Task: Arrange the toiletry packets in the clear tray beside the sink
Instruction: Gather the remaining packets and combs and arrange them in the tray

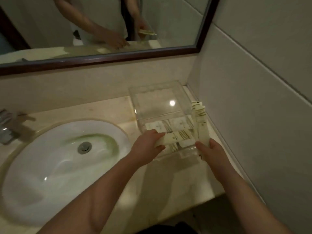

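By left grip (148, 143) long packet (177, 136) pinched, held crosswise over tray (160, 92) near end, likely for laying flat. In right grip (211, 149) spare packets (201, 125) clutched upright beside tray wall, presumably as supply.

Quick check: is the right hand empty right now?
No, the right hand grips a bunch of long packets, held up near the right side of the clear tray.

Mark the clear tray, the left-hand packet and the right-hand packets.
clear tray (155, 90): head view, far wall.
left-hand packet (177, 136): head view, printed middle.
right-hand packets (202, 130): head view, front packet's pale face.
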Available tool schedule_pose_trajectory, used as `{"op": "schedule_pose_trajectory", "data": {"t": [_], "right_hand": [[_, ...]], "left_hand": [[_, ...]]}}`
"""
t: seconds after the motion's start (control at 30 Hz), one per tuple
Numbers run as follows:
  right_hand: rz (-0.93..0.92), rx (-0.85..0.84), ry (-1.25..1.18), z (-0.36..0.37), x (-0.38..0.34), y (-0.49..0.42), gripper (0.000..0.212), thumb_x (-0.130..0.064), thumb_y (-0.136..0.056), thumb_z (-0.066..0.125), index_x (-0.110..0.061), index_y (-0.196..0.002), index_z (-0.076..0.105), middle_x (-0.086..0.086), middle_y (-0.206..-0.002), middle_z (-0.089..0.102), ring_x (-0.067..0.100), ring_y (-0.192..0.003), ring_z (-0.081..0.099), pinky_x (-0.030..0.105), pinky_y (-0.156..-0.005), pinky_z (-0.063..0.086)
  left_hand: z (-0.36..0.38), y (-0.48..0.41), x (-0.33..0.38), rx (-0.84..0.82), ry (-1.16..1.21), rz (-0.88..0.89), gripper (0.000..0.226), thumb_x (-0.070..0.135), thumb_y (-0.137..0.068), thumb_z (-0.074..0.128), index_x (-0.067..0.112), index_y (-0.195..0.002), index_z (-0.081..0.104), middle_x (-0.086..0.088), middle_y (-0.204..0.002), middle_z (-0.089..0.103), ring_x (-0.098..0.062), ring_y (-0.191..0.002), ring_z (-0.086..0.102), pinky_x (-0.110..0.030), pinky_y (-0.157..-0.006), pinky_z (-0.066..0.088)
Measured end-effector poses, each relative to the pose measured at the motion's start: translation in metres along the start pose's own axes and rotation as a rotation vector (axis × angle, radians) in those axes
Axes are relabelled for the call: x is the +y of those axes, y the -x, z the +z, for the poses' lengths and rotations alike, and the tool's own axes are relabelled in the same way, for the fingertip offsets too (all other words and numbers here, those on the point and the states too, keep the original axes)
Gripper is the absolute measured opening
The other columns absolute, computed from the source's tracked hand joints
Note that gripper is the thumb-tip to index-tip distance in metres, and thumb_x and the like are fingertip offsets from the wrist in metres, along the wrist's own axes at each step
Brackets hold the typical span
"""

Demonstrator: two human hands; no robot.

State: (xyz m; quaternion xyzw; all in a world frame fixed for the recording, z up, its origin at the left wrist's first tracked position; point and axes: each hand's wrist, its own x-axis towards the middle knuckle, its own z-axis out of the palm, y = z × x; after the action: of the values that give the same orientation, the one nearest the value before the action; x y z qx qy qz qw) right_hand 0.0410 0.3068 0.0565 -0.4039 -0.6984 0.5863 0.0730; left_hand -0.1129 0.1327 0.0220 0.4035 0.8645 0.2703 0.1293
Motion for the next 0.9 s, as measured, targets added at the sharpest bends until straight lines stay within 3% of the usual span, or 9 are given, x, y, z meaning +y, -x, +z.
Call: {"op": "schedule_pose_trajectory", "data": {"t": [0.17, 0.43, 0.5, 0.57, 0.67, 0.77, 0.9], "right_hand": [[0.058, 0.071, -0.023, -0.034, 0.007, -0.033, 0.025, -0.022, -0.091, 0.060, -0.022, -0.116, 0.064, -0.001, -0.095, 0.072, 0.015, -0.078, 0.066, 0.028, -0.062, 0.046], [0.050, -0.074, 0.004, -0.038, 0.010, -0.063, 0.030, -0.025, -0.086, 0.064, -0.022, -0.116, 0.066, -0.005, -0.103, 0.075, 0.013, -0.094, 0.071, 0.032, -0.077, 0.055], [0.041, -0.159, 0.039, -0.036, 0.008, -0.067, 0.031, -0.022, -0.088, 0.064, -0.021, -0.120, 0.066, -0.005, -0.104, 0.075, 0.012, -0.094, 0.071, 0.033, -0.080, 0.056], [0.024, -0.280, 0.077, -0.032, 0.003, -0.068, 0.032, -0.021, -0.089, 0.064, -0.020, -0.121, 0.066, -0.005, -0.104, 0.075, 0.010, -0.092, 0.071, 0.031, -0.080, 0.057], [-0.055, -0.468, 0.185, -0.022, -0.007, -0.065, 0.028, -0.021, -0.089, 0.062, -0.024, -0.117, 0.068, -0.008, -0.096, 0.074, 0.001, -0.081, 0.069, 0.020, -0.066, 0.051], [-0.071, -0.504, 0.174, -0.013, -0.008, -0.067, 0.026, -0.023, -0.089, 0.059, -0.030, -0.112, 0.068, -0.006, -0.101, 0.075, 0.009, -0.089, 0.071, 0.031, -0.077, 0.056], [-0.018, -0.495, 0.038, -0.008, -0.007, -0.067, 0.018, -0.021, -0.092, 0.055, -0.021, -0.104, 0.069, -0.007, -0.077, 0.072, 0.010, -0.066, 0.065, 0.029, -0.059, 0.051]], "left_hand": [[0.032, -0.038, 0.019, -0.049, -0.094, 0.039, 0.052, 0.034, -0.088, 0.061, 0.023, -0.137, 0.049, -0.002, -0.121, 0.058, -0.023, -0.108, 0.051, -0.036, -0.089, 0.043], [0.052, -0.034, 0.019, -0.030, -0.272, -0.004, 0.060, 0.042, -0.080, 0.067, 0.028, -0.135, 0.050, -0.003, -0.126, 0.052, -0.027, -0.114, 0.042, -0.038, -0.094, 0.035], [0.050, -0.033, 0.024, 0.056, -0.121, -0.075, 0.058, 0.043, -0.080, 0.068, 0.027, -0.133, 0.053, -0.002, -0.124, 0.050, -0.024, -0.114, 0.042, -0.038, -0.095, 0.034], [0.040, -0.038, 0.041, 0.123, 0.259, -0.203, 0.048, 0.037, -0.085, 0.067, 0.023, -0.130, 0.056, 0.001, -0.116, 0.057, -0.018, -0.108, 0.049, -0.032, -0.094, 0.040], [0.024, -0.048, 0.070, 0.052, 0.841, -0.403, 0.029, 0.022, -0.092, 0.060, 0.016, -0.120, 0.062, 0.003, -0.110, 0.069, -0.014, -0.099, 0.065, -0.028, -0.083, 0.049], [0.024, -0.048, 0.077, 0.085, 1.124, -0.500, 0.022, 0.012, -0.095, 0.053, 0.007, -0.112, 0.065, -0.010, -0.108, 0.073, -0.027, -0.101, 0.068, -0.040, -0.087, 0.055], [0.024, -0.046, 0.075, 0.151, 1.322, -0.596, 0.023, 0.002, -0.095, 0.048, 0.000, -0.113, 0.063, -0.016, -0.107, 0.073, -0.029, -0.099, 0.070, -0.039, -0.082, 0.057]]}}
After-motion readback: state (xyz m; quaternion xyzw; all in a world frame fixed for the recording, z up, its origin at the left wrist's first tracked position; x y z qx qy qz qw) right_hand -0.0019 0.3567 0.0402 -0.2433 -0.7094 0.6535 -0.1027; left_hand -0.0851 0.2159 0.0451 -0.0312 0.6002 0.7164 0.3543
